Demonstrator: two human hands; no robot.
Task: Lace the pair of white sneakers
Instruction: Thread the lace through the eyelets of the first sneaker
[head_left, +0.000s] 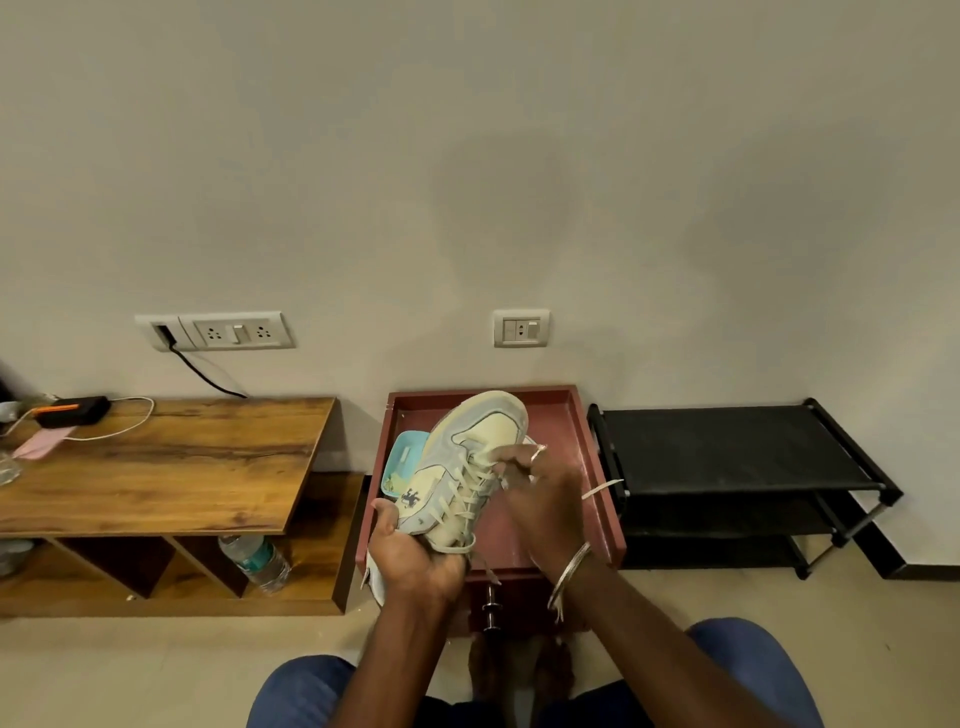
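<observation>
A plain pale wall (467, 156) fills the top of the view, with a wide socket panel (239, 330) on the left and a small socket panel (521, 328) further right. Down low, a wooden table (156, 467) sits on the left, a black gadget (72, 410) and a white cable (130, 415) on its top, and a water bottle (257, 561) lying in the shelf underneath. On the right stands a black shoe rack (727, 452). Right between them is a red-brown stand (597, 467) with a raised rim, and that's where the action is.

The sneaker (467, 441) is up in the air over that stand, tilted, toe pointing away toward the wall, laced side facing up. The left hand (410, 551) has it by the heel end, fingers and thumb wrapped round the back of the shoe from below. The right hand (545, 493) is in at the lace (467, 493), up near the toe end of the eyelets, fingertips pinched together on a strand. A ring (537, 453) shows on one finger and a bangle (569, 571) at the wrist. A loose lace end (602, 488) pokes out to the right of that hand. The lace crisscrosses down the tongue.

A light blue box (400, 462) lies on the stand, partly hidden behind the sneaker. Something white peeks out beneath the left hand, and I can't tell what it is. At the bottom edge are blue jeans (301, 691) on both knees, with bare feet (519, 670) on the pale floor between them.
</observation>
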